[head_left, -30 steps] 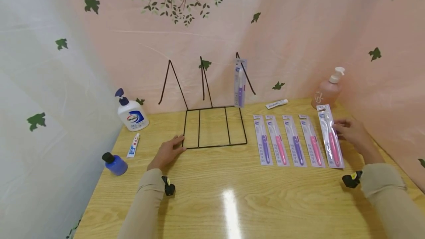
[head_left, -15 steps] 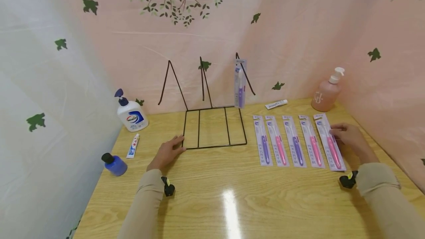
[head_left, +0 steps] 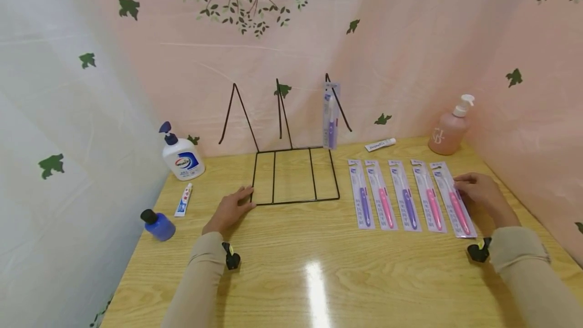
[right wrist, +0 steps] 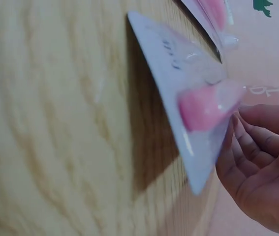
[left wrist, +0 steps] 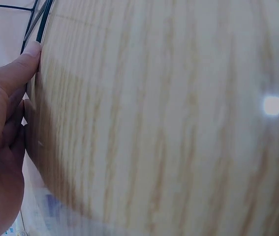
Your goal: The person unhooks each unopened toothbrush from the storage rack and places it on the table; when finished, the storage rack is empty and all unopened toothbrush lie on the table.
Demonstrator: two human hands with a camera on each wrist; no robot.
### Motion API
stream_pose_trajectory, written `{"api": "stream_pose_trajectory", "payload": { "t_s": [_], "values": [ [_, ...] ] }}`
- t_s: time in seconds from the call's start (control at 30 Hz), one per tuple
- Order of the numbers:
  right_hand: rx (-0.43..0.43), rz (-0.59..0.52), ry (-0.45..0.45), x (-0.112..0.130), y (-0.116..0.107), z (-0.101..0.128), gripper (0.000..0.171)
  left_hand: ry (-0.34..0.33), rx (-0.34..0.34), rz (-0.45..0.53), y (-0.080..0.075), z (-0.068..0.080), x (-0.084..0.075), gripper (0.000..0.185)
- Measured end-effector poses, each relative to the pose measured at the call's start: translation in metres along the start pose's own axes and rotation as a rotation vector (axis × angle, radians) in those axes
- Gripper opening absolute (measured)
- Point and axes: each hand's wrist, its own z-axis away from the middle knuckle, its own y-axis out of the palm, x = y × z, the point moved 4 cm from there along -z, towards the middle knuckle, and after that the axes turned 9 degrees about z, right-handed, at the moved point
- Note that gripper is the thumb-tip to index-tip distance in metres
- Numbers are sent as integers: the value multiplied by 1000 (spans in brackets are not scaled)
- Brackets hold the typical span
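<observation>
My right hand (head_left: 484, 192) pinches the right edge of a packaged toothbrush (head_left: 457, 205) with a pink handle, rightmost in a row. In the right wrist view this toothbrush pack (right wrist: 178, 93) tilts, with a shadow beneath one edge. To its left lie several more packs, among them a pink toothbrush (head_left: 431, 201) and a purple toothbrush (head_left: 408, 201). My left hand (head_left: 229, 210) holds the front left corner of a black wire rack (head_left: 296, 201), thumb against the bar. One purple toothbrush pack (head_left: 331, 118) hangs on the rack's right hook.
A white pump bottle (head_left: 184, 161), a small toothpaste tube (head_left: 183, 200) and a blue bottle (head_left: 160, 227) stand or lie at the left. Behind the row are another small tube (head_left: 380, 145) and a pink pump bottle (head_left: 448, 130). A patterned curtain (head_left: 291, 54) closes the back.
The rightmost pink toothbrush pack has come down from a raised position to the table beside the others, my right hand lowering with it. My left hand stays at the rack's corner.
</observation>
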Motion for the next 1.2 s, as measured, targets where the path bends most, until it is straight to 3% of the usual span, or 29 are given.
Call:
{"api": "stream_pose_trajectory", "payload": {
  "t_s": [0.27, 0.43, 0.83, 1.2],
  "values": [
    [18, -53, 17, 0, -2, 5, 49, 8, 1, -5, 0, 0, -1, 57],
    [-65, -4, -51, 16, -6, 6, 47, 2, 4, -2, 0, 0, 0, 57],
    [-240, -28, -206, 97, -10, 4, 42, -1, 10, -10, 1, -1, 0, 58],
    [-285, -137, -378, 178, 18, -1, 32, -6, 7, -2, -1, -1, 1, 57]
  ]
}}
